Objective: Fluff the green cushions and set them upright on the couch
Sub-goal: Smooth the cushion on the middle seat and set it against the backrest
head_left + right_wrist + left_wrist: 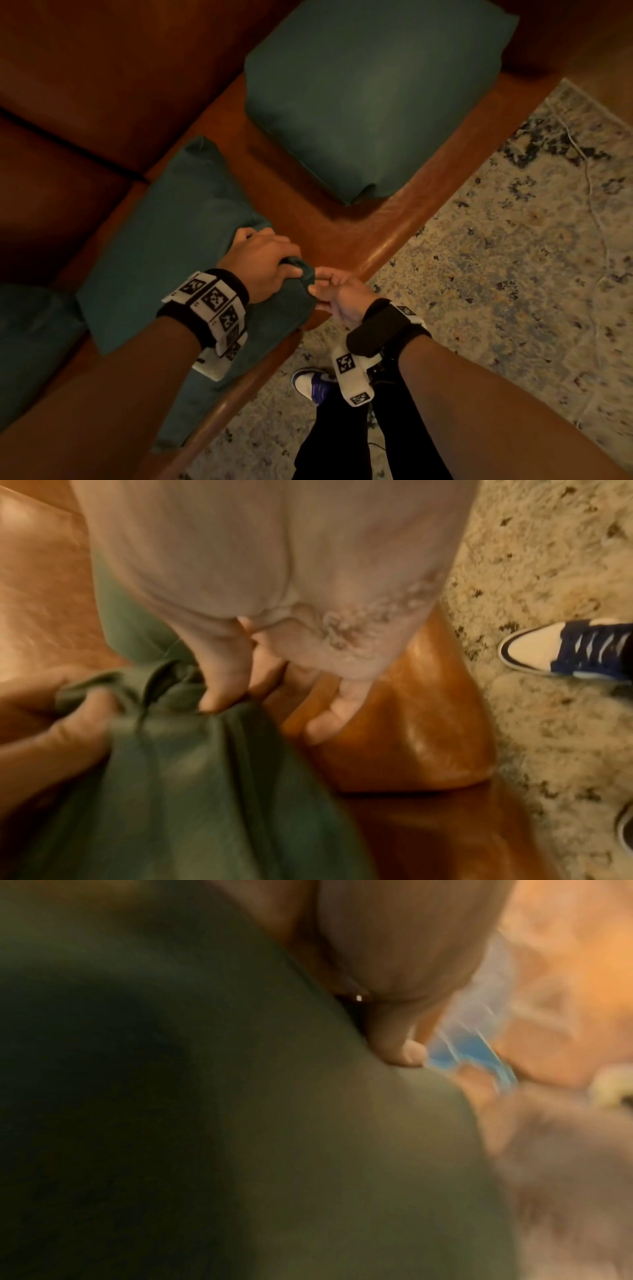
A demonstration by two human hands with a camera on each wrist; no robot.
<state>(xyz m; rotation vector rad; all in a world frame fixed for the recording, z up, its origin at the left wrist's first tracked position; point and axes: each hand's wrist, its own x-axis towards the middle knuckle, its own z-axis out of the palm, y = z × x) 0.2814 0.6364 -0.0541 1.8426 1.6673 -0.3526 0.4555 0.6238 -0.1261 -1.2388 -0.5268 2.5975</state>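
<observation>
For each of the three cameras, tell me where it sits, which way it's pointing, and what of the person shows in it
Head: on the person's head, looking down at the couch; both forearms, left hand and right hand on the near cushion corner; far cushion lies flat.
Left wrist: along the left hand, blurred; a fingertip pressing green fabric.
Right wrist: along the right hand; its fingers pinch the bunched corner, shoe on the rug.
Shared: head and right wrist both show that corner, couch edge, shoe and rug.

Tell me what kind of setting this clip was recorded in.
Most likely a home living room: a brown leather couch carrying green cushions, and a patterned rug on the floor in front of it.
</observation>
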